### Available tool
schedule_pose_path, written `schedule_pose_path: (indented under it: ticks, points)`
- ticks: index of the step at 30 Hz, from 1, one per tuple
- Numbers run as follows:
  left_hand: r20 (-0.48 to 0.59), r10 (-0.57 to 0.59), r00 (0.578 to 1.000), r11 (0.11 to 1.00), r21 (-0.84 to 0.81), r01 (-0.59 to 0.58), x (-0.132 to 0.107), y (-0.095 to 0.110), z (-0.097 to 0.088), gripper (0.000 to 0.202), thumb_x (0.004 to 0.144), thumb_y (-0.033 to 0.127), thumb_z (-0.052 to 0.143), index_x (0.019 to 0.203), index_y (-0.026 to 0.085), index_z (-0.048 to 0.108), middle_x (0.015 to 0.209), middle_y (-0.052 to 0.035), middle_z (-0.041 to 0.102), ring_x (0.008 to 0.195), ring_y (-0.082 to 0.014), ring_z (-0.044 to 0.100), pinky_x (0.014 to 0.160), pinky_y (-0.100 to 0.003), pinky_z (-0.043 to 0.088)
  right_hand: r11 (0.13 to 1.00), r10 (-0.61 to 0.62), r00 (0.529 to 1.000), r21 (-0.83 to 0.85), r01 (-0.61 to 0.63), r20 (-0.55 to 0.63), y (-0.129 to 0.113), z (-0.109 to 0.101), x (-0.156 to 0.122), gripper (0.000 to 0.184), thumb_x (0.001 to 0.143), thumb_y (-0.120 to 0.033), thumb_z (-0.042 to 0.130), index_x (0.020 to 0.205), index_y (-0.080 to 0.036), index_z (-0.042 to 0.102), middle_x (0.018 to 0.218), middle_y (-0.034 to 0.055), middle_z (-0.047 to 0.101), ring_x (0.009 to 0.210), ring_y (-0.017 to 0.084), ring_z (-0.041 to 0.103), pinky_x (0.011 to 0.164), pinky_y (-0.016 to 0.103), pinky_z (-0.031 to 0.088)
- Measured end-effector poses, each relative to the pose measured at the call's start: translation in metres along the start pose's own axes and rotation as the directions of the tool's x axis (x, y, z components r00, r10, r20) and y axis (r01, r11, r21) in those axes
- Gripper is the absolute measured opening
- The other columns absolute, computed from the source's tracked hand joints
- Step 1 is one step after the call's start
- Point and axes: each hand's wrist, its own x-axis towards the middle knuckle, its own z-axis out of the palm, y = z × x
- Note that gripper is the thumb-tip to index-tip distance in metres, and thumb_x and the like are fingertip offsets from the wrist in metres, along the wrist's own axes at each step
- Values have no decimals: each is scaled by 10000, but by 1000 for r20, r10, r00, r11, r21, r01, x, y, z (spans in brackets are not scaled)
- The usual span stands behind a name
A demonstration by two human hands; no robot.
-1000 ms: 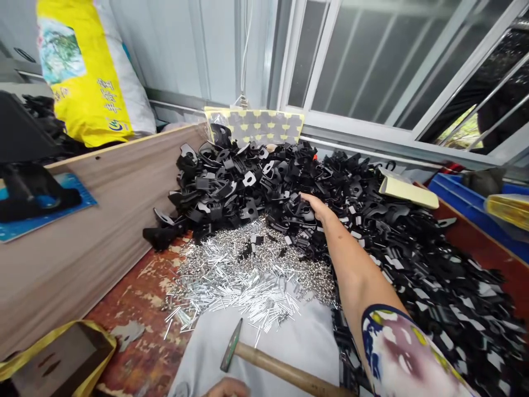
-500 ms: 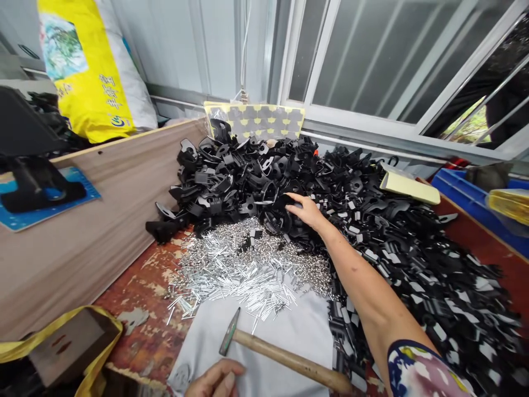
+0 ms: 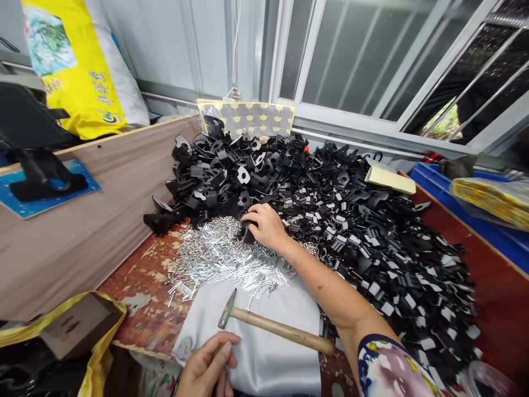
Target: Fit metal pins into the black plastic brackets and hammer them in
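My right hand (image 3: 268,225) reaches forward over the heap of shiny metal pins (image 3: 219,259), its fingers curled round a small black plastic part (image 3: 249,235) at the near edge of the big pile of black plastic clips (image 3: 330,204). At the bottom edge my left hand (image 3: 209,366) rests on a grey cloth (image 3: 264,342), fingers loosely curled with nothing visible in them. Just beyond its fingertips a hammer (image 3: 273,326) with a wooden handle lies on the cloth.
A wooden board (image 3: 82,220) walls the worn red tabletop (image 3: 144,286) on the left. Beyond it stand a yellow sack (image 3: 70,66) and a black stand on a blue mat (image 3: 37,171). Blue bins (image 3: 454,198) sit at the right, under the window.
My right hand has drawn back from the middle of the black pile toward the pins and closed on a black part. My left hand has come further into view at the bottom.
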Motion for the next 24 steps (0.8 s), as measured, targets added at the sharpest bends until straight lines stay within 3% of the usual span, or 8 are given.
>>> schedule_pose_path:
  ticks: [2, 6, 11, 15, 17, 19, 22, 24]
  points:
    - [20, 3, 1000, 1000, -2, -3, 0, 0, -1, 569, 739, 719, 752, 944, 189, 722, 677, 20, 661, 320, -59, 502, 395, -194, 447, 994, -111, 990, 29, 108, 83, -2, 0, -3, 229, 898, -128, 653, 1020, -276, 779, 1167, 29, 688, 1091, 215, 546, 937, 369, 449]
    - [58, 1, 998, 1000, 1, -1, 3, -2, -5, 561, 751, 710, 745, 952, 187, 717, 692, 21, 659, 328, -71, 517, 418, -217, 482, 952, -301, 926, 17, 305, 228, -13, 4, -23, 213, 885, -135, 670, 1025, -257, 775, 1237, 59, 688, 1148, 245, 558, 977, 433, 406]
    - [99, 11, 995, 1000, 22, -13, 7, -5, -9, 587, 734, 724, 741, 952, 180, 707, 693, 18, 655, 331, -87, 539, 382, -212, 435, 930, -368, 898, 100, 354, 242, -27, 12, -45, 305, 831, -63, 644, 1034, -259, 761, 1315, 60, 685, 1219, 231, 574, 1100, 456, 348]
    - [114, 17, 993, 1000, 23, -19, 7, -1, -9, 588, 735, 712, 748, 964, 172, 698, 704, 25, 652, 343, -86, 542, 404, -222, 453, 981, -116, 985, 173, 92, 130, -24, 17, -40, 228, 881, -85, 621, 972, -247, 753, 1111, 36, 760, 1069, 190, 652, 1024, 358, 434]
    - [124, 25, 992, 1000, 16, -27, 6, 0, -8, 574, 753, 697, 740, 969, 167, 694, 702, 31, 648, 334, -78, 524, 409, -227, 460, 984, 37, 998, 173, -44, 48, -17, 15, -33, 174, 948, -172, 574, 949, -223, 740, 1017, 39, 765, 974, 192, 670, 939, 339, 478]
    - [138, 35, 990, 999, 12, -37, 6, 0, -9, 553, 773, 677, 731, 970, 162, 689, 700, 32, 645, 337, -78, 526, 409, -225, 453, 975, 136, 991, 181, -130, -18, -9, 10, -26, 247, 1001, -233, 479, 987, -200, 724, 993, 50, 753, 923, 193, 673, 866, 321, 502]
    - [149, 61, 987, 998, 12, -63, 6, 0, -10, 526, 795, 648, 719, 967, 153, 682, 700, 27, 645, 356, -83, 554, 407, -206, 422, 962, 203, 977, 201, -185, -72, -7, -3, -19, 310, 1024, -265, 402, 1048, -182, 700, 996, 56, 735, 899, 186, 665, 838, 302, 507]
    - [150, 78, 986, 997, 11, -80, 5, 1, -10, 509, 808, 629, 712, 970, 148, 678, 697, 24, 644, 367, -85, 567, 403, -193, 398, 966, 173, 983, 203, -159, -57, -14, -7, -19, 251, 1005, -257, 460, 1021, -196, 703, 966, 38, 730, 886, 178, 654, 854, 297, 498]
